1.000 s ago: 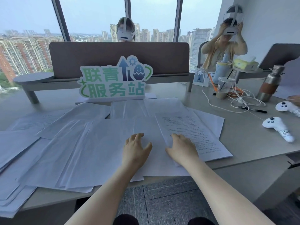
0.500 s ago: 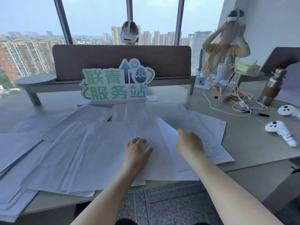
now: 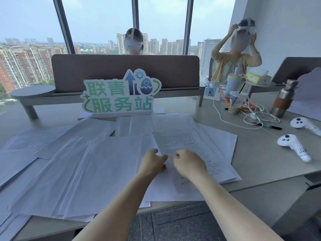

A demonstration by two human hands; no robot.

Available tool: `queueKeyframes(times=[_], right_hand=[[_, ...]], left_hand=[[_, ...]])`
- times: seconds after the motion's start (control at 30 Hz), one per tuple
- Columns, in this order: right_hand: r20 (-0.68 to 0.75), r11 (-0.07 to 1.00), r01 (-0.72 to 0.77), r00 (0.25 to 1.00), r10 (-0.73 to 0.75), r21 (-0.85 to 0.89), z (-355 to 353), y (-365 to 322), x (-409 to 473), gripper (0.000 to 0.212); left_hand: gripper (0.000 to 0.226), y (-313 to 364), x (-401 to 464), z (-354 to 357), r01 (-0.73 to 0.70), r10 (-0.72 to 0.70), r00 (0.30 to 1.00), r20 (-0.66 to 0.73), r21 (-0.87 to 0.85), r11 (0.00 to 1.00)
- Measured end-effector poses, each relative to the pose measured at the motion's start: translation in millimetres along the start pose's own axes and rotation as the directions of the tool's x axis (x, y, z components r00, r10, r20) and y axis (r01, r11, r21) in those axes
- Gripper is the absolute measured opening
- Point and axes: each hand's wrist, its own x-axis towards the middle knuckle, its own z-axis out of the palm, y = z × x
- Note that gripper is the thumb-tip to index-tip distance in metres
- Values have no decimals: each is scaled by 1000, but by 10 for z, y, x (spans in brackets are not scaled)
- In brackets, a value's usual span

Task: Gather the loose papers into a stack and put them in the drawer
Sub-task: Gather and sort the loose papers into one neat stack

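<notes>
Many loose white papers (image 3: 83,171) lie spread and overlapping across the grey desk (image 3: 260,164), from the far left edge to right of centre. A printed sheet (image 3: 184,141) lies on top at centre right. My left hand (image 3: 152,164) pinches its left edge, thumb against fingers. My right hand (image 3: 189,163) sits just right of it, fingers curled onto the same sheet. The two hands almost touch. No drawer is in view.
A green and white cut-out sign (image 3: 119,94) stands behind the papers, before a brown divider (image 3: 125,72). Right of the papers lie two white controllers (image 3: 293,146), cables (image 3: 257,117), a plastic cup (image 3: 235,101) and a metal bottle (image 3: 283,100). Two people wearing headsets sit beyond.
Both hands have moved forward and together and closed their fingers on the printed sheet. The sheet has shifted left over the pile.
</notes>
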Motion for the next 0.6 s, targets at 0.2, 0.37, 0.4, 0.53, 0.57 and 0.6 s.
queueKeyframes(times=[0.2, 0.37, 0.4, 0.53, 0.57, 0.6], right_hand=[[-65, 971, -234, 971, 231, -39, -258, 460, 228, 50], [-34, 882, -465, 885, 464, -73, -391, 815, 375, 89], [-35, 872, -484, 875, 483, -74, -402, 860, 400, 91], [-48, 840, -534, 845, 532, -93, -440, 931, 473, 92], [-45, 835, -543, 839, 541, -89, -442, 943, 492, 93], [-38, 831, -550, 835, 549, -79, -444, 962, 512, 94]], left_hand=[[59, 10, 48, 100, -104, 115, 993, -34, 236, 966], [70, -20, 62, 165, -139, 157, 987, -15, 384, 913], [71, -20, 66, 177, -143, 158, 987, -5, 401, 905], [72, -36, 123, 230, -165, 163, 986, 42, 440, 883], [71, -41, 133, 241, -173, 168, 984, 53, 449, 877], [71, -46, 141, 250, -178, 169, 984, 59, 458, 871]])
